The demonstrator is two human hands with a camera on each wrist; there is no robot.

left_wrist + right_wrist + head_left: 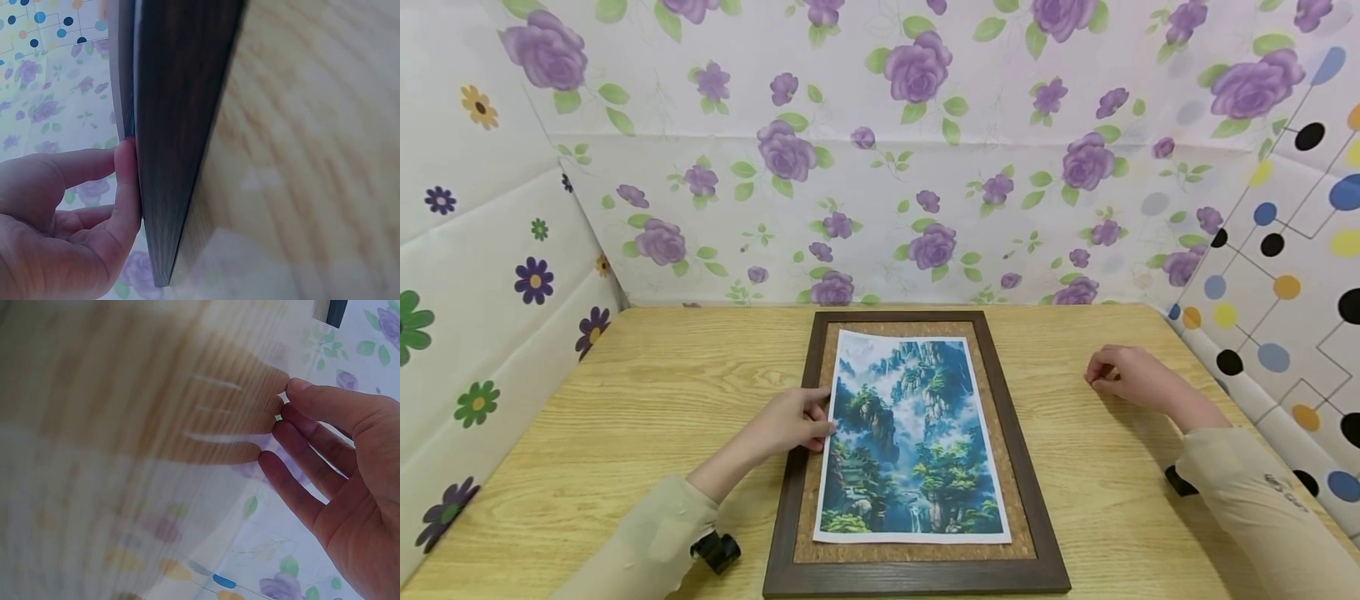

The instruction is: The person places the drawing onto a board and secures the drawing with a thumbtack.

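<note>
A printed landscape picture (917, 442) of misty mountains lies inside a dark brown frame (917, 575), on its cork board (917, 328). The print's upper left corner curls up a little. My left hand (796, 421) pinches the print's left edge between thumb and fingers, above the frame's left side. In the left wrist view, the left hand (81, 219) is beside the frame's dark side (172, 137). To the right of the frame, my right hand (1127, 375) rests its fingertips on the table; in the right wrist view, the right hand (350, 462) holds nothing visible.
The frame lies on a wood-grain table (685, 383). A floral cloth wall (865, 200) rises at the table's back edge, with a flowered wall (512, 217) on the left and a dotted wall (1285, 250) on the right.
</note>
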